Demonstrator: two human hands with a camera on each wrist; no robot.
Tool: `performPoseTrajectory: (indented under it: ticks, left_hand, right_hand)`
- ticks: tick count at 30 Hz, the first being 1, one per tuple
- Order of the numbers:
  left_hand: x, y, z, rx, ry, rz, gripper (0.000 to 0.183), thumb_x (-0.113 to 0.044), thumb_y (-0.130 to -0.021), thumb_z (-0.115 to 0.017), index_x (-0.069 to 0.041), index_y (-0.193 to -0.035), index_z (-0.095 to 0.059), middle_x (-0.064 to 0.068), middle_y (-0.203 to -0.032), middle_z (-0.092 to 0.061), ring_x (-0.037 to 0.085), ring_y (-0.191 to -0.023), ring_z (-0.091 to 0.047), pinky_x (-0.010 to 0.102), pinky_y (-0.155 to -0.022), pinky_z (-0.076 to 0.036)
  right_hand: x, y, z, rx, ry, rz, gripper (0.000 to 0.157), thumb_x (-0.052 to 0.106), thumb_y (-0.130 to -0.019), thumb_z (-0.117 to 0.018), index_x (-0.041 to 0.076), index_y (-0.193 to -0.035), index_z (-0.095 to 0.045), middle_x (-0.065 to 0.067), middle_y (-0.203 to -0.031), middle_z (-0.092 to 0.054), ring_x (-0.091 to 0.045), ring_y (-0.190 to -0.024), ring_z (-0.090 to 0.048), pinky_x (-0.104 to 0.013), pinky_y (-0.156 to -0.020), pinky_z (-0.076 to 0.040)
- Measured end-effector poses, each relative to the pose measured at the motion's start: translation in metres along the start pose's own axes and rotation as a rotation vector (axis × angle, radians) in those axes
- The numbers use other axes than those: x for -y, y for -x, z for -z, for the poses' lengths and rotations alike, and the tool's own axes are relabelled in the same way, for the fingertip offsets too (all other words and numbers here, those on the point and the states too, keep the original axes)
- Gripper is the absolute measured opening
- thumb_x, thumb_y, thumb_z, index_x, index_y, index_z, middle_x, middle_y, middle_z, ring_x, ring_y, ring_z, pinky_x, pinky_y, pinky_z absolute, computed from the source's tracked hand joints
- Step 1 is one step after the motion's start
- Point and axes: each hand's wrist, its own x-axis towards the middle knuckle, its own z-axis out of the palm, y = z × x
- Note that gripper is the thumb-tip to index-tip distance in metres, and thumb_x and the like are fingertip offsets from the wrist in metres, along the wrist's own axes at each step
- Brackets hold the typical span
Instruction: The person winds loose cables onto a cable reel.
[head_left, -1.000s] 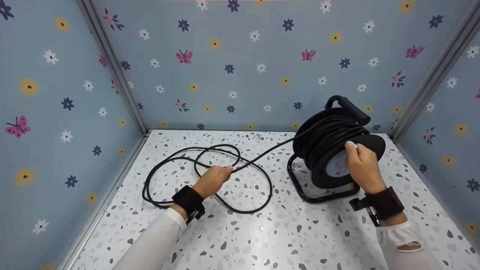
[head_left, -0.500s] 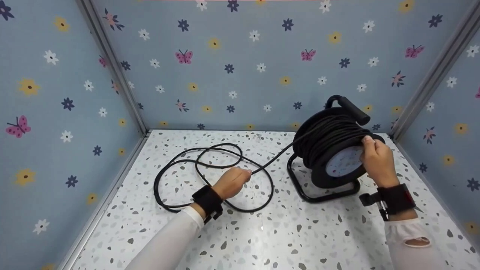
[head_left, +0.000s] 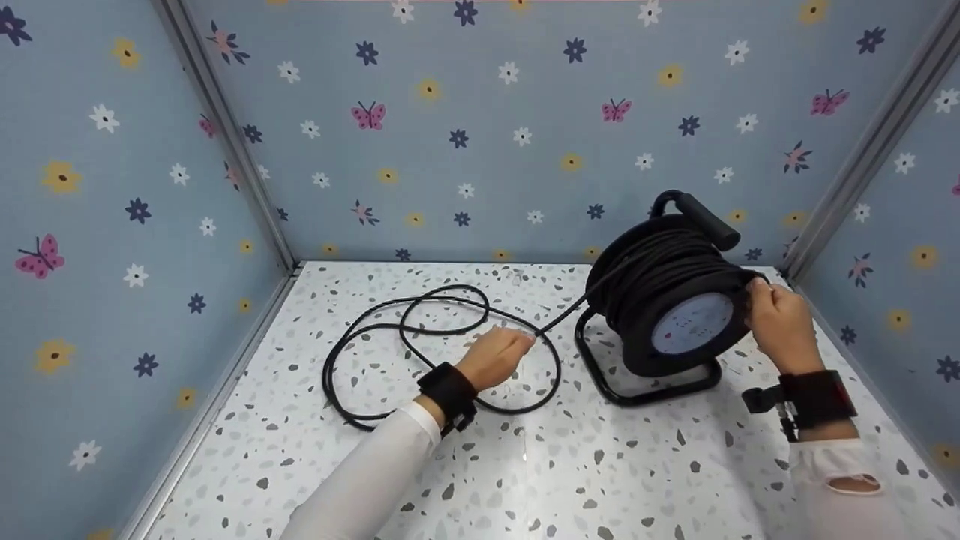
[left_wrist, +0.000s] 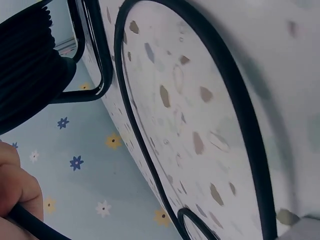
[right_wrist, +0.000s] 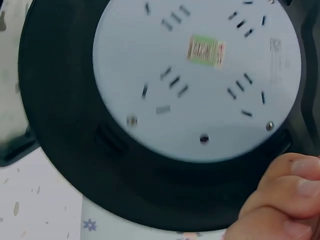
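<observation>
A black cable reel (head_left: 667, 300) stands at the right on a tubular frame, wound with many turns of black cable. My left hand (head_left: 496, 356) grips the cable (head_left: 566, 315) where it runs taut from the drum. In the left wrist view, curled fingers (left_wrist: 17, 192) surround that cable. My right hand (head_left: 784, 326) holds the reel's outer disc at its right edge. The right wrist view shows its fingers (right_wrist: 282, 195) curled at the rim; whatever lies inside them is hidden. The disc's pale socket face (right_wrist: 195, 90) has several slots and a barcode sticker.
Loose loops of cable (head_left: 334, 352) lie on the speckled white tabletop (head_left: 585, 465), left of and beneath my left forearm. Flower-patterned panels (head_left: 480, 180) enclose the back and both sides. The reel's carrying handle (head_left: 705, 221) rises toward the back panel.
My left hand has moved right toward the reel, still gripping the cable, and the loops have shifted slightly right. My right hand has moved right along the disc to its outer edge.
</observation>
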Motion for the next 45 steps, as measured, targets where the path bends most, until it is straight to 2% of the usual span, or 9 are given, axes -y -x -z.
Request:
performPoseTrajectory:
  ticks: [3, 10, 15, 20, 26, 30, 35, 41, 45]
  left_hand:
    - [-0.006, -0.008, -0.006, 0.005, -0.001, -0.002, 0.048, -0.024, -0.114, -0.038, -0.023, -0.066, -0.035, -0.008, -0.062, -0.035, 0.01, -0.057, -0.038, 0.03, -0.066, -0.037]
    - [-0.023, -0.027, -0.018, -0.012, -0.039, -0.009, 0.048, -0.029, -0.115, -0.037, -0.023, -0.068, -0.035, -0.006, -0.064, -0.032, 0.013, -0.059, -0.03, 0.03, -0.065, -0.033]
    - [-0.037, -0.038, -0.028, -0.028, -0.095, 0.016, 0.049, -0.031, -0.116, -0.037, -0.023, -0.067, -0.039, -0.007, -0.063, -0.037, 0.012, -0.058, -0.036, 0.028, -0.063, -0.033]
    - [-0.051, -0.049, -0.033, -0.032, -0.101, 0.023, 0.049, -0.032, -0.116, -0.037, -0.022, -0.069, -0.042, -0.008, -0.061, -0.037, 0.012, -0.055, -0.033, 0.028, -0.06, -0.031]
    - [-0.066, -0.059, -0.034, -0.045, -0.095, 0.036, 0.049, -0.033, -0.117, -0.036, -0.021, -0.069, -0.04, -0.006, -0.063, -0.034, 0.012, -0.056, -0.029, 0.028, -0.062, -0.03]
    - [-0.073, -0.063, -0.035, -0.056, -0.098, 0.046, 0.051, -0.033, -0.117, -0.036, -0.021, -0.068, -0.04, -0.006, -0.063, -0.036, 0.012, -0.056, -0.031, 0.028, -0.062, -0.031]
    - [-0.077, -0.066, -0.04, -0.058, -0.095, 0.066, 0.052, -0.035, -0.118, -0.035, -0.021, -0.067, -0.039, -0.006, -0.062, -0.036, 0.012, -0.054, -0.03, 0.028, -0.059, -0.029]
    - [-0.084, -0.076, -0.043, -0.043, -0.06, 0.094, 0.052, -0.038, -0.118, -0.034, -0.021, -0.069, -0.04, -0.006, -0.064, -0.037, 0.013, -0.055, -0.032, 0.028, -0.061, -0.031]
    - [-0.09, -0.081, -0.044, -0.031, -0.002, 0.111, 0.052, -0.039, -0.118, -0.034, -0.021, -0.07, -0.042, -0.006, -0.064, -0.039, 0.014, -0.056, -0.035, 0.029, -0.063, -0.034]
  right_hand:
    - [-0.009, -0.001, 0.002, 0.022, 0.03, 0.011, 0.053, 0.035, -0.116, -0.034, 0.005, -0.078, -0.055, 0.006, -0.063, -0.052, -0.011, -0.056, -0.05, -0.028, -0.057, -0.04]
    - [-0.027, 0.001, 0.005, 0.027, 0.111, 0.02, 0.049, 0.033, -0.116, -0.033, 0.008, -0.075, -0.045, -0.004, -0.064, -0.047, -0.021, -0.057, -0.046, -0.035, -0.059, -0.037]
    - [-0.035, 0.001, 0.006, 0.11, 0.183, 0.009, 0.046, 0.034, -0.116, -0.03, 0.005, -0.083, -0.045, -0.011, -0.073, -0.045, -0.032, -0.068, -0.048, -0.043, -0.067, -0.037]
    - [-0.045, 0.002, 0.003, 0.2, 0.221, -0.015, 0.048, 0.034, -0.116, -0.027, 0.002, -0.088, -0.05, -0.021, -0.08, -0.055, -0.04, -0.076, -0.057, -0.05, -0.071, -0.042]
    - [-0.055, 0.008, -0.006, 0.225, 0.209, -0.046, 0.055, 0.035, -0.116, -0.025, -0.006, -0.095, -0.058, -0.033, -0.094, -0.064, -0.054, -0.09, -0.065, -0.063, -0.079, -0.047]
    - [-0.059, 0.01, -0.011, 0.242, 0.208, -0.053, 0.061, 0.036, -0.116, -0.024, -0.01, -0.104, -0.062, -0.034, -0.096, -0.069, -0.053, -0.089, -0.067, -0.064, -0.08, -0.049]
    - [-0.062, 0.013, -0.015, 0.245, 0.206, -0.055, 0.06, 0.034, -0.116, -0.024, -0.01, -0.105, -0.065, -0.035, -0.104, -0.073, -0.055, -0.091, -0.069, -0.063, -0.08, -0.05]
    - [-0.067, 0.017, -0.024, 0.255, 0.207, -0.074, 0.057, 0.035, -0.116, -0.024, -0.002, -0.091, -0.06, -0.03, -0.092, -0.066, -0.047, -0.084, -0.065, -0.063, -0.08, -0.049]
    - [-0.067, 0.02, -0.028, 0.263, 0.201, -0.098, 0.058, 0.035, -0.116, -0.024, -0.004, -0.092, -0.06, -0.035, -0.099, -0.066, -0.054, -0.091, -0.065, -0.066, -0.083, -0.048]
